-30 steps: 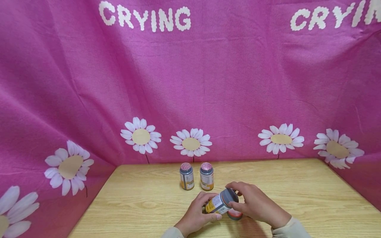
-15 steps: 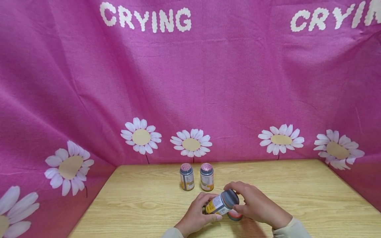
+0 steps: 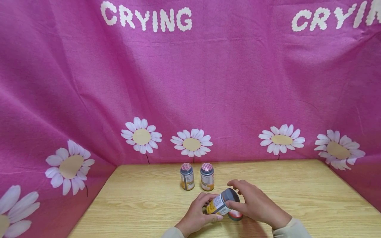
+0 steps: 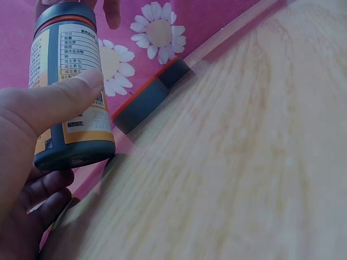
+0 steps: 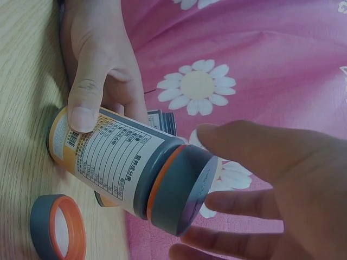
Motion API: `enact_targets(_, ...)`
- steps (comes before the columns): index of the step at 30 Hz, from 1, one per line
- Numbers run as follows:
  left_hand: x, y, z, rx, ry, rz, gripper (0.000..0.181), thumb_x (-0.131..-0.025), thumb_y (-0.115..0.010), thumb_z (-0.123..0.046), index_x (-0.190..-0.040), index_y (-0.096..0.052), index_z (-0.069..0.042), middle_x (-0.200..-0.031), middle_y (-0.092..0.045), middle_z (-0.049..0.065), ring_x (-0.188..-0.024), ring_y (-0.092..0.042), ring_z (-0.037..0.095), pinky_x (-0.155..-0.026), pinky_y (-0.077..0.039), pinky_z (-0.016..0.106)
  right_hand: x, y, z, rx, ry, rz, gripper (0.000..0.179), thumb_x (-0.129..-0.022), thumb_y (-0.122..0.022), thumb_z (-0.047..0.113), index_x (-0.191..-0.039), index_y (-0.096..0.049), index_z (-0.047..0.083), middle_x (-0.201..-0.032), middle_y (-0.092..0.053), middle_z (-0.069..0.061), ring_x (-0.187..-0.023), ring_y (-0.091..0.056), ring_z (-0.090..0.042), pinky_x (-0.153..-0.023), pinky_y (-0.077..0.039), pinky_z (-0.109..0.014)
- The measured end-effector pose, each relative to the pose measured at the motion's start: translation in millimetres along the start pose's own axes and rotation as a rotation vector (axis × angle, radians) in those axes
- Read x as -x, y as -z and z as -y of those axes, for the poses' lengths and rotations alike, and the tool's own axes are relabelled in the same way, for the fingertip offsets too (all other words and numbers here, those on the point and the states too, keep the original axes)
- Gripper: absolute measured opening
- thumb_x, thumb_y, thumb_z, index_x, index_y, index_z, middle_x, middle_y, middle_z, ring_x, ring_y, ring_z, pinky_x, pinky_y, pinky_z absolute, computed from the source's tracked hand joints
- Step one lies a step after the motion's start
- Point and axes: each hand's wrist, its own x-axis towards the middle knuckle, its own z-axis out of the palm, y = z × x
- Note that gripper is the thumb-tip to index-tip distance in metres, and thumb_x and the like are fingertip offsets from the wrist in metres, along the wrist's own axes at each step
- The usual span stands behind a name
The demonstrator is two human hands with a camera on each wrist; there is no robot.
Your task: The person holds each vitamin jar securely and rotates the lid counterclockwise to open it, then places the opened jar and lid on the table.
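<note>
Fingers of your right hand [image 3: 258,205] have loosened in the last moment: earlier they lay curled over the grey cap, and now they are spread and nearly straight around it, the tips near or just touching the cap [image 5: 181,187], with no real grip that I can see. I judge that you are between two twists, or that the cap is already seated, because the orange ring under it sits close against the neck. Your left hand [image 3: 197,215] is closed around the small dark grey plastic bottle with the yellow and white label [image 3: 218,204], the thumb pressed on the label, and it keeps the bottle tilted just above the wooden bench [image 3: 297,198], in front of you near the front edge. One loose grey cap with an orange inside [image 3: 235,215] lies on the bench just under your right hand, the open side up. Two more grey bottles with pink foil tops [image 3: 197,177] stand upright side by side further back, without caps. The white label carries a table of small printed characters and a barcode; they are too small for me to read, only the digits "202" show in the left wrist view. On the pink cloth with white daisies [image 3: 89,99] behind the bench you can read "CRYING" twice.
</note>
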Motion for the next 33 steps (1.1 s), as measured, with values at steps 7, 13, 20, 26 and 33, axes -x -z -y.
enact_targets(7,-0.7,-0.4,0.6,0.004,0.016,-0.001,0.054,-0.078,-0.080,-0.039,-0.127,-0.059,-0.032,-0.113,-0.053,-0.013,-0.101,-0.051,0.007,-0.088,-0.043,0.027,-2.3,-0.1,5.5,0.015,-0.156,-0.036,0.043,-0.082,-0.072,0.049,-0.106,-0.064,0.015,-0.089,-0.060,0.002,-0.076,-0.055,-0.013,-0.062,-0.044,-0.031)
enact_targets(13,-0.3,0.2,-1.4,0.025,0.028,0.010,0.053,-0.077,-0.080,-0.037,-0.126,-0.060,-0.032,-0.113,-0.053,-0.013,-0.103,-0.051,0.007,-0.091,-0.043,0.029,-2.7,-1.3,6.5,0.084,-0.252,-0.052,0.043,-0.081,-0.069,0.057,-0.092,-0.065,0.016,-0.069,-0.054,0.006,-0.061,-0.047,-0.010,-0.053,-0.038,-0.030)
enact_targets(20,-0.2,-0.1,-1.0,0.018,0.009,0.005,0.055,-0.076,-0.081,-0.037,-0.127,-0.060,-0.031,-0.112,-0.053,-0.013,-0.102,-0.051,0.006,-0.090,-0.044,0.027,-2.2,-2.8,5.4,0.080,-0.261,-0.028,0.038,-0.080,-0.070,0.055,-0.083,-0.062,0.018,-0.061,-0.051,0.007,-0.056,-0.045,-0.010,-0.051,-0.036,-0.029)
enact_targets(26,-0.1,-0.3,-2.5,0.019,0.024,0.007,0.055,-0.077,-0.081,-0.037,-0.127,-0.060,-0.032,-0.111,-0.053,-0.013,-0.102,-0.051,0.007,-0.091,-0.043,0.028,-2.9,-0.6,1.7,0.032,-0.150,-0.002,0.030,-0.083,-0.072,0.045,-0.087,-0.062,0.016,-0.062,-0.050,0.008,-0.055,-0.044,-0.006,-0.050,-0.036,-0.024)
enact_targets(33,-0.2,-0.5,-2.2,0.019,0.036,-0.002,0.055,-0.076,-0.081,-0.037,-0.127,-0.060,-0.033,-0.111,-0.053,-0.013,-0.101,-0.051,0.007,-0.090,-0.043,0.028,-3.7,3.1,-0.5,-0.019,-0.087,0.044,0.031,-0.084,-0.072,0.041,-0.097,-0.064,0.013,-0.070,-0.053,0.008,-0.061,-0.045,-0.006,-0.054,-0.038,-0.024)
